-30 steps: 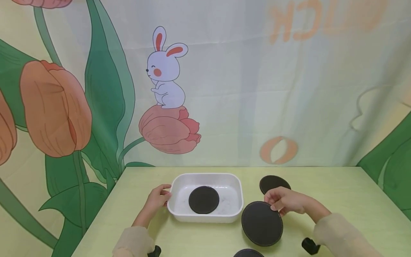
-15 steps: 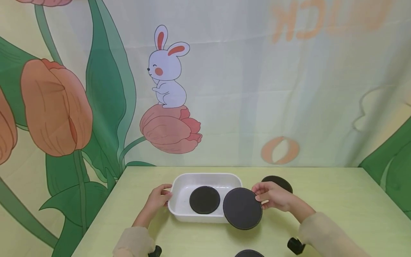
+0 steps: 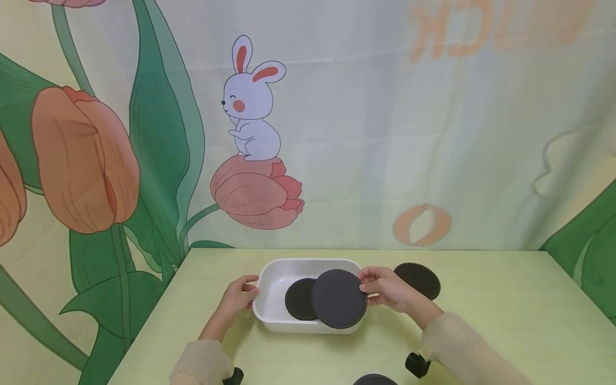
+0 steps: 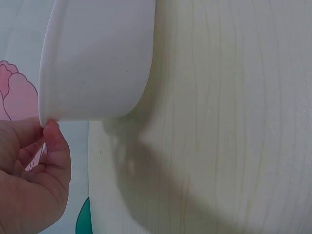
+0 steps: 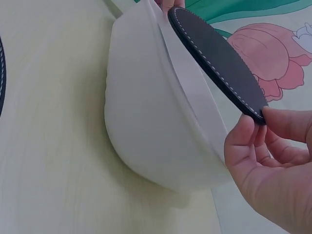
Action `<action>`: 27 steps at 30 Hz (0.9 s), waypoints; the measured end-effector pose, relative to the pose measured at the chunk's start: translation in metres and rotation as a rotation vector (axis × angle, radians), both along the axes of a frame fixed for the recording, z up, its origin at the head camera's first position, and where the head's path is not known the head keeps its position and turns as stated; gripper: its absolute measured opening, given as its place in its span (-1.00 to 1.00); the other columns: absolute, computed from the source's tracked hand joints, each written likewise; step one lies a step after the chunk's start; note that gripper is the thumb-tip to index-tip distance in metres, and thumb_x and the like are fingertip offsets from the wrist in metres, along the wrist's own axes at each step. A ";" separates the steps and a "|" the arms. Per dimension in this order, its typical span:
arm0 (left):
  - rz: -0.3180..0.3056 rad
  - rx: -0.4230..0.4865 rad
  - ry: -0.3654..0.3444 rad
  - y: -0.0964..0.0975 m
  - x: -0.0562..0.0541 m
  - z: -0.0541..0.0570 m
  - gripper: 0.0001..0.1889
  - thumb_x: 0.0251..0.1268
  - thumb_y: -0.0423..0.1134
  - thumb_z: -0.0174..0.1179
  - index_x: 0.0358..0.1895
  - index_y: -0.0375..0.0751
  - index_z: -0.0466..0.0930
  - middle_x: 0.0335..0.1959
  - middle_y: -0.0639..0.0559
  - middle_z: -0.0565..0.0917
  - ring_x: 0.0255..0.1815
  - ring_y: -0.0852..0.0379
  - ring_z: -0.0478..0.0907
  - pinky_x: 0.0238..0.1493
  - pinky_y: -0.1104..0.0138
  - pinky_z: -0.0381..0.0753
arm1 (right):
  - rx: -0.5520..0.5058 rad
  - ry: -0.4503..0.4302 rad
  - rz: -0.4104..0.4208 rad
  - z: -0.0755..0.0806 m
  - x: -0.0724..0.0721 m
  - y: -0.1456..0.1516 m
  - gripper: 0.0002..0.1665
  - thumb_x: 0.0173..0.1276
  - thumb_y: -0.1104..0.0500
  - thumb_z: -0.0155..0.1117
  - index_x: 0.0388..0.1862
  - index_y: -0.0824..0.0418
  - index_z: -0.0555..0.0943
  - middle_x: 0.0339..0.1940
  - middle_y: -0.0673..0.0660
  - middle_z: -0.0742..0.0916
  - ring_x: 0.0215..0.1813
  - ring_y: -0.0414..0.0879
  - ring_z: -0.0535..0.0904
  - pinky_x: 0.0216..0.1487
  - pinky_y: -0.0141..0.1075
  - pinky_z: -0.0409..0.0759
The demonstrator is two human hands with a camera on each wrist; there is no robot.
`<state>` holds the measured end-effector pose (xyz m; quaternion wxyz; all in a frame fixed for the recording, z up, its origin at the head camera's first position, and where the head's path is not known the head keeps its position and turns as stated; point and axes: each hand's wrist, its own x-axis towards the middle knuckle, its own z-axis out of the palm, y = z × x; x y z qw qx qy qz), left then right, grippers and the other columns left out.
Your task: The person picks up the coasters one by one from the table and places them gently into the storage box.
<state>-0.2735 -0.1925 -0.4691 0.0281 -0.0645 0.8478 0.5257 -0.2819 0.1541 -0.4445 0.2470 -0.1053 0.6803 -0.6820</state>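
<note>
A white rectangular dish (image 3: 269, 323) with rounded corners stands on the table, and one round black coaster (image 3: 299, 299) lies inside it. My right hand (image 3: 387, 289) pinches a second black coaster (image 3: 339, 299) by its right edge, over the dish's right half. White stitching runs round that held coaster (image 5: 219, 63) in the right wrist view, where it tilts above the dish rim. At the dish's left end my left hand (image 3: 236, 297) grips the rim between thumb and fingers. The left wrist view shows the left thumb and fingertips (image 4: 54, 134) at the dish's corner (image 4: 97, 73).
Another black coaster (image 3: 417, 280) lies on the table behind my right hand. A further coaster (image 3: 375, 380) is cut off at the bottom edge of the head view. The pale wood-grain table (image 3: 505, 310) ends at a printed curtain (image 3: 337, 133) with tulips and a rabbit.
My right hand has carried its coaster leftward and slightly back, from the table right of the dish to above it. The left hand has stayed on the rim.
</note>
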 end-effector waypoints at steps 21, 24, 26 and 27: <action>0.010 0.012 -0.005 -0.002 -0.002 -0.003 -0.65 0.19 -0.42 0.04 0.08 -0.31 0.39 -0.30 -0.15 0.49 -0.39 0.09 0.46 -0.46 0.37 0.52 | 0.023 -0.051 -0.267 -0.017 -0.019 -0.068 -0.73 0.10 0.45 0.05 -0.16 0.42 0.38 -0.54 0.01 0.50 -0.56 -0.20 0.45 -0.56 -0.42 0.46; 0.005 0.005 -0.006 -0.001 -0.002 -0.002 -0.65 0.20 -0.42 0.04 0.08 -0.32 0.38 -0.29 -0.16 0.49 -0.38 0.07 0.47 -0.44 0.35 0.53 | 0.047 -0.059 -0.316 -0.025 -0.022 -0.076 -0.74 0.07 0.47 0.05 -0.20 0.40 0.39 -0.57 0.01 0.49 -0.60 -0.20 0.44 -0.61 -0.43 0.44; 0.005 0.005 -0.011 -0.001 -0.002 -0.002 -0.65 0.20 -0.42 0.04 0.09 -0.31 0.38 -0.29 -0.16 0.49 -0.37 0.06 0.47 -0.42 0.33 0.54 | 0.065 -0.063 -0.340 -0.030 -0.024 -0.080 -0.75 0.05 0.47 0.06 -0.23 0.38 0.39 -0.60 0.01 0.48 -0.62 -0.21 0.43 -0.64 -0.44 0.44; 0.003 0.004 -0.011 -0.001 -0.002 -0.002 -0.65 0.20 -0.42 0.03 0.09 -0.31 0.38 -0.29 -0.16 0.49 -0.37 0.06 0.47 -0.41 0.31 0.55 | 0.073 -0.066 -0.349 -0.033 -0.025 -0.083 -0.75 0.04 0.47 0.06 -0.24 0.38 0.40 -0.62 0.00 0.47 -0.63 -0.21 0.42 -0.65 -0.44 0.43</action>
